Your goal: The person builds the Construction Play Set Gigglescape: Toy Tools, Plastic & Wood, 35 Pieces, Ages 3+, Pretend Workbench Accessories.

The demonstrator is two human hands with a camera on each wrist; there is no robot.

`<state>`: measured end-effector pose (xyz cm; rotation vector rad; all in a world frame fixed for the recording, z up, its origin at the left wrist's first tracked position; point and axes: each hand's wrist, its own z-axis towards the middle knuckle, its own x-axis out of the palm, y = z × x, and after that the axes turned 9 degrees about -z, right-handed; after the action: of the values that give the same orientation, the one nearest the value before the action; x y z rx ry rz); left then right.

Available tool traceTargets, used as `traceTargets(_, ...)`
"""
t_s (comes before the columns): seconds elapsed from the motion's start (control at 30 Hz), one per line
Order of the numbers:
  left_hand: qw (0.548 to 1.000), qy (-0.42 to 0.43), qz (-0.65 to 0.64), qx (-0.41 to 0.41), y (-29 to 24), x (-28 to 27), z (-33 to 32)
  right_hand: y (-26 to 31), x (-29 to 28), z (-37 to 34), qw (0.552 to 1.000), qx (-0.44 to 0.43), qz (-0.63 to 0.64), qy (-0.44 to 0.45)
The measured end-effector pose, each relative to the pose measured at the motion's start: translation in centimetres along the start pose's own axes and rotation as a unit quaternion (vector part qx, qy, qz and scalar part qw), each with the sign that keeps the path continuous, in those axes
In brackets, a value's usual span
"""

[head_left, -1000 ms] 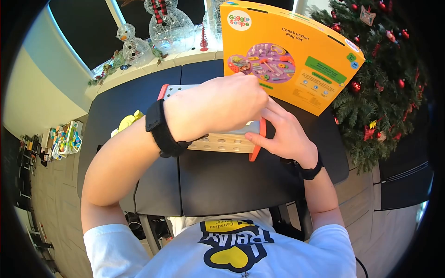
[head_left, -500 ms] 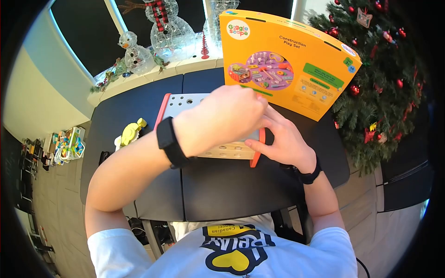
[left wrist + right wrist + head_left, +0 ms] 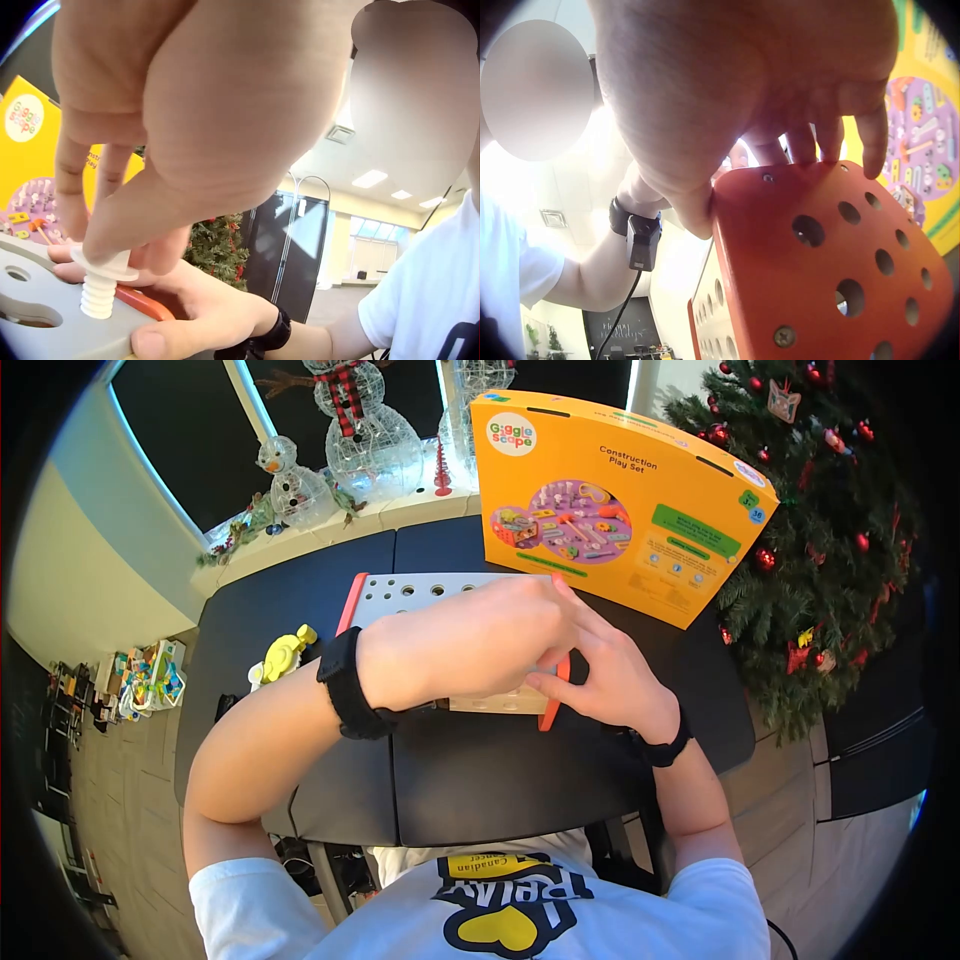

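Observation:
A toy workbench (image 3: 385,597) with a grey holed top, pale wooden side and red ends stands on the black table. Over its right end my left hand (image 3: 480,635) bends down. In the left wrist view, its fingers and thumb pinch the head of a white plastic screw (image 3: 97,296), whose threaded shaft stands upright at the grey top. My right hand (image 3: 625,680) grips the same end of the bench, thumb on the near side and fingers over the top edge. The right wrist view shows that red end panel (image 3: 825,262), with its round holes, below the palm.
A yellow Construction Play Set box (image 3: 620,510) stands behind the bench. Left of the bench lies a yellow-green toy tool (image 3: 285,652), partly beside my left forearm. A decorated Christmas tree (image 3: 800,580) rises at the right, and light-up snowmen (image 3: 370,450) line the sill.
The head view has tilted, so the bench and box sit lower in it. More of the grey top shows past my left hand. Both hands stay at the bench's right end.

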<state>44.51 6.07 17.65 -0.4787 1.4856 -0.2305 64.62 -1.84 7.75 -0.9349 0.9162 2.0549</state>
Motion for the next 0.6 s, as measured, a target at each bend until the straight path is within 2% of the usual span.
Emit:
traceTargets(0.1, 0.997, 0.035, -0.059, -0.019, -0.4, -1.2, -0.3, 0.0, 0.1, 0.0, 1.000, 0.002, -0.004, -0.003)
traceTargets(0.2, 0.973, -0.215, -0.015, 0.088, 0.4, 0.8, -0.1, 0.0, -0.2, 0.1, 0.997, 0.047, 0.026, 0.050)
traceTargets(0.3, 0.959, -0.242, 0.145, -0.013, 0.2, 1.8, 0.2, -0.3, 0.2, 0.0, 1.000, 0.008, -0.001, 0.016)
traceTargets(0.33, 0.968, -0.175, 0.151, -0.095, -0.1, 1.9, 0.3, -0.3, 0.3, 0.0, 1.000, 0.006, -0.006, 0.012)
traceTargets(0.53, 0.971, -0.077, 0.206, -0.093, -1.4, 2.0, -0.3, -0.2, 0.4, 0.0, 1.000, 0.016, -0.015, 0.008)
traceTargets(0.6, 0.979, -0.102, 0.169, -0.058, -1.4, 1.8, -0.4, -0.1, 0.2, 0.0, 1.000, 0.019, -0.010, 0.010)
